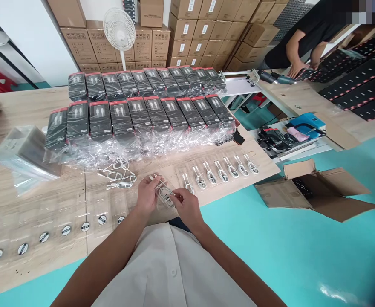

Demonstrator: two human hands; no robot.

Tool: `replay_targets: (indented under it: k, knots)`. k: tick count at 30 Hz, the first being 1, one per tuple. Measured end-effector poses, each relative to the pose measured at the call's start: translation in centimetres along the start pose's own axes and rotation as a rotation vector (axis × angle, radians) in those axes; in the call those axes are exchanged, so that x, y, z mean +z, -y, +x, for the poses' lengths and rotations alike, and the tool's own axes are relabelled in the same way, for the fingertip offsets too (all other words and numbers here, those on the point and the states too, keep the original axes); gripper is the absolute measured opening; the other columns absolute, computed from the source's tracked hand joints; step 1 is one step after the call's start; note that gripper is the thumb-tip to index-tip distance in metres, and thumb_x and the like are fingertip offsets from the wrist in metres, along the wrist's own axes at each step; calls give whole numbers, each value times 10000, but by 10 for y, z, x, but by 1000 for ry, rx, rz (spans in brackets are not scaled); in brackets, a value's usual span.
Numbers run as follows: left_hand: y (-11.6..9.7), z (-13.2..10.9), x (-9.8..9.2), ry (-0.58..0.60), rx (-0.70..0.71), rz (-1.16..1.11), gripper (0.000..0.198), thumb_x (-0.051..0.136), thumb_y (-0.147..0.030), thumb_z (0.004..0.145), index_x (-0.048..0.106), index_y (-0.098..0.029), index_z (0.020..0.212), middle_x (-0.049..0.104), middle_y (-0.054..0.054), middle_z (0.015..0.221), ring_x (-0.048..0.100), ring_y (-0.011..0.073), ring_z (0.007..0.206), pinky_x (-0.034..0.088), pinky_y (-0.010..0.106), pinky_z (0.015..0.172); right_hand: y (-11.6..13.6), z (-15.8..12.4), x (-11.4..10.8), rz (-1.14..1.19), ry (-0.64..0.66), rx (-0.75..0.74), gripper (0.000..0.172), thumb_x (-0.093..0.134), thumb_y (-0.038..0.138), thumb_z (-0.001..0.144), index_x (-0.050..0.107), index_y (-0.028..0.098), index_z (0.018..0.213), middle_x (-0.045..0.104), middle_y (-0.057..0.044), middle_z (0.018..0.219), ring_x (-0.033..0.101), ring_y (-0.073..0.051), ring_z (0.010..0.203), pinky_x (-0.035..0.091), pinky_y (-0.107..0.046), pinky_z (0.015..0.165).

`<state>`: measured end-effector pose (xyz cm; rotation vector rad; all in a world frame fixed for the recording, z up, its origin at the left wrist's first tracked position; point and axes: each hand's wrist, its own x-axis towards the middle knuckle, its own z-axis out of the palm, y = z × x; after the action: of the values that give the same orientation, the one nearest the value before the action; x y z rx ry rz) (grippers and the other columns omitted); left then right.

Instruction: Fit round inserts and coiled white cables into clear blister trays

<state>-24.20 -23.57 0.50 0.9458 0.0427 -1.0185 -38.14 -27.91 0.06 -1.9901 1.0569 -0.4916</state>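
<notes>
A coiled white cable [165, 195] lies over a clear plastic tray at the table's front edge, between my two hands. My left hand [147, 192] pinches the cable's connector end at the upper left. With bent fingers, my right hand [186, 204] grips the coil's lower right side. To the right, a row of clear trays holds several coiled white cables [222, 171]. Loose white cables [120, 175] lie in a small heap beyond my left hand. On the left, clear trays with round black-and-white labels [66, 230] stand in a row without cables.
Plastic-wrapped black boxes [120, 115] fill two rows at the back of the table [111, 247]. Clear plastic sleeves [27, 151] are stacked at left. An open carton [315, 192] sits on the floor at right. A co-worker [299, 51] handles boxes at another bench.
</notes>
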Motion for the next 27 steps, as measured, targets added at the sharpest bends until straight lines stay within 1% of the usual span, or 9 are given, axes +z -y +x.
replay_targets:
  k: [2, 5, 7, 9, 11, 12, 15, 20, 27]
  knots:
    - [-1, 0, 0, 32, 28, 13, 307, 839, -315, 604, 621, -182, 774, 618, -11, 723, 589, 113, 628, 514, 300, 668, -1, -1, 0, 14, -29, -3, 163, 593, 309, 837, 672, 194, 921, 672, -45, 791, 598, -168, 671, 480, -283, 648]
    - [-2, 2, -1, 2, 44, 38, 310, 828, -358, 621, 623, -181, 773, 633, 2, 753, 605, 119, 664, 514, 299, 686, 5, -1, -3, -31, -28, -42, 183, 589, 294, 843, 671, 197, 974, 662, -38, 796, 589, -162, 677, 477, -282, 667]
    - [-2, 1, 0, -20, 21, 73, 332, 837, -361, 602, 628, -177, 782, 636, 6, 744, 609, 125, 663, 511, 298, 679, 12, -1, -6, -94, -5, -72, 219, 603, 276, 831, 665, 199, 1027, 656, -36, 833, 578, -157, 683, 464, -278, 663]
    - [-2, -1, 2, -15, -20, 108, 355, 853, -332, 569, 634, -172, 798, 630, 3, 722, 609, 130, 657, 503, 290, 660, 18, 3, -9, -133, 15, -82, 234, 610, 288, 835, 670, 210, 1047, 652, -40, 897, 572, -150, 691, 452, -275, 658]
    - [-1, -5, 5, -4, -56, 117, 367, 864, -294, 542, 633, -171, 798, 619, -8, 707, 606, 129, 653, 486, 270, 634, 22, 8, -10, -131, 20, -67, 173, 599, 304, 853, 697, 219, 968, 646, -38, 911, 576, -145, 703, 443, -271, 657]
    - [-1, -7, 7, -3, -68, 118, 367, 867, -282, 535, 631, -172, 794, 615, -11, 704, 606, 128, 655, 474, 259, 619, 23, 10, -10, -119, 23, -53, 145, 594, 300, 859, 705, 218, 902, 643, -33, 885, 578, -142, 701, 438, -268, 655]
    - [0, -13, 10, -26, -78, 137, 372, 871, -273, 525, 627, -180, 789, 617, -15, 714, 618, 132, 676, 442, 240, 597, 25, 16, -9, -81, 16, -35, 143, 599, 255, 844, 681, 206, 737, 624, -19, 789, 574, -138, 681, 419, -255, 629]
    - [0, -15, 10, -34, -80, 147, 399, 882, -284, 507, 628, -191, 801, 629, -19, 754, 626, 131, 704, 432, 233, 604, 27, 17, -6, -116, -64, -97, 156, 579, 220, 842, 653, 194, 708, 609, -21, 771, 554, -128, 653, 383, -244, 592]
    - [1, -17, 16, -66, -76, 167, 375, 871, -302, 517, 615, -188, 765, 620, -17, 721, 615, 131, 687, 434, 242, 609, 28, 19, -3, -209, -76, -50, 194, 593, 224, 827, 598, 195, 636, 603, -15, 715, 535, -128, 628, 351, -245, 574]
